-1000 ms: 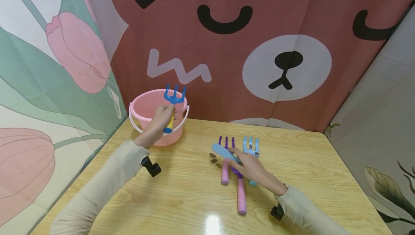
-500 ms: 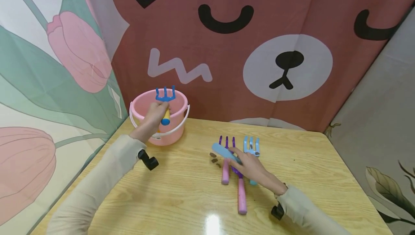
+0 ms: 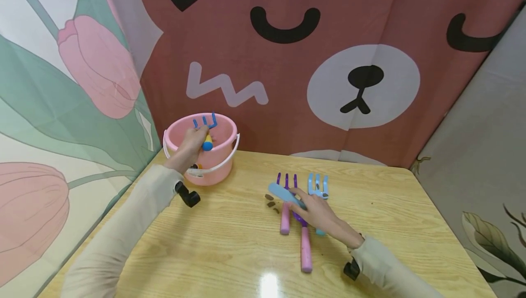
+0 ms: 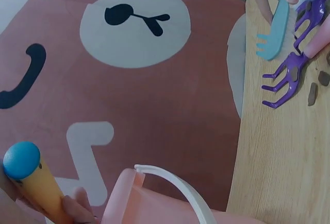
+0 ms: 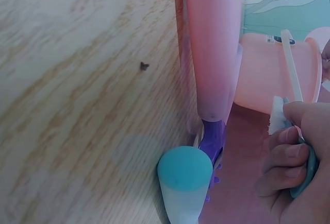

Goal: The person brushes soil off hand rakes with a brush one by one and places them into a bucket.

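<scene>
In the head view my left hand (image 3: 191, 146) grips a small hand rake (image 3: 208, 141) with blue tines and a yellow handle, its tines over the opening of a pink bucket (image 3: 213, 175). The rake's blue handle end (image 4: 21, 159) shows close up in the left wrist view. My right hand (image 3: 314, 207) holds a light blue brush (image 3: 281, 191); white bristles (image 5: 277, 116) show in the right wrist view. Below it lie a purple rake (image 3: 287, 180), another purple tool with a pink handle (image 3: 306, 252), and a light blue rake (image 3: 318, 191).
Brown crumbs (image 3: 270, 204) lie left of the tools, and some brown bits sit on the purple and light blue rakes. The bucket's white handle (image 3: 218, 166) hangs down in front. A bear-print cloth (image 3: 287, 115) hangs behind the wooden table (image 3: 230, 252).
My left hand has carried the blue and yellow rake leftward over the bucket, and the tines have tipped down into its opening. The right hand and the tools beneath it stay in place.
</scene>
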`<state>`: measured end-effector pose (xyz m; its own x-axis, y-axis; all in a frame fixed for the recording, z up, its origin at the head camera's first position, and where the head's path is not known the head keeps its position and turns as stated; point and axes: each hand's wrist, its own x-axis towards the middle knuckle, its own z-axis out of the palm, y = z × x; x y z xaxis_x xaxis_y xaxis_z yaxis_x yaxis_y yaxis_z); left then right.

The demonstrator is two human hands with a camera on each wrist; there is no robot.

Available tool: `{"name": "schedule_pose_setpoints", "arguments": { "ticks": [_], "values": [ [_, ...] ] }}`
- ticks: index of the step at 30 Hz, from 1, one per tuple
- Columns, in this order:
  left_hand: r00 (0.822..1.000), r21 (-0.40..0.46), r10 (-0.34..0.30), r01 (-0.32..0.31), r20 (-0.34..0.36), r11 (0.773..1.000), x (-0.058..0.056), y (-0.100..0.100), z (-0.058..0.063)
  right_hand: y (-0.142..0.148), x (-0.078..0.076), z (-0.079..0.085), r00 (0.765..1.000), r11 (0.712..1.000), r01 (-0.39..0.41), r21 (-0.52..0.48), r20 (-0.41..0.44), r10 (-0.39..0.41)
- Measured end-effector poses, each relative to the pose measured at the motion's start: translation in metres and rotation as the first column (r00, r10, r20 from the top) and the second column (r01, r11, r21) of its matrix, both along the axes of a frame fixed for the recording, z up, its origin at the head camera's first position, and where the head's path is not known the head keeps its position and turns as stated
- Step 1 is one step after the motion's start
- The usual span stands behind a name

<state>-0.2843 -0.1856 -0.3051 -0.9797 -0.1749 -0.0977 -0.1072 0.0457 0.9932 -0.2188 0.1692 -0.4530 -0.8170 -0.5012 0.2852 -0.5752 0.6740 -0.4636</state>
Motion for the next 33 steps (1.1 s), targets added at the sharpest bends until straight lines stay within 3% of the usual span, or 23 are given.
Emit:
{"name": "schedule_pose_setpoints", "arguments": {
  "ticks": [4, 13, 20, 24, 30, 33],
  "values": [
    [1.0, -0.003, 0.014, -0.014, 0.023, 1.0, -0.005, -0.002, -0.002, 0.0, 0.001, 0.0, 1.0, 1.0, -0.003, -0.002, -0.005, 0.003],
    [0.998, 0.032, -0.051, 0.049, 0.044, 0.998, -0.013, -0.005, -0.002, 0.001, 0.001, 0.0, 1.0, 1.0, 0.007, 0.013, 0.03, -0.007],
    [0.998, -0.005, -0.032, 0.032, 0.06, 0.999, -0.022, -0.003, -0.002, 0.002, 0.002, 0.0, 0.999, 1.0, 0.014, 0.008, 0.032, -0.015],
    [0.997, 0.015, -0.04, 0.039, 0.066, 0.999, -0.029, -0.001, -0.003, 0.001, 0.002, -0.001, 1.0, 1.0, 0.008, 0.003, 0.026, -0.008],
    [0.989, 0.066, -0.099, 0.092, 0.107, 0.994, -0.036, 0.0, -0.006, 0.001, 0.002, -0.003, 1.0, 1.0, 0.006, -0.002, 0.022, -0.006],
    [0.985, 0.038, -0.116, 0.112, 0.127, 0.993, -0.039, -0.001, -0.007, 0.002, 0.002, -0.002, 1.0, 1.0, 0.008, -0.001, 0.025, -0.008]
  ]
}}
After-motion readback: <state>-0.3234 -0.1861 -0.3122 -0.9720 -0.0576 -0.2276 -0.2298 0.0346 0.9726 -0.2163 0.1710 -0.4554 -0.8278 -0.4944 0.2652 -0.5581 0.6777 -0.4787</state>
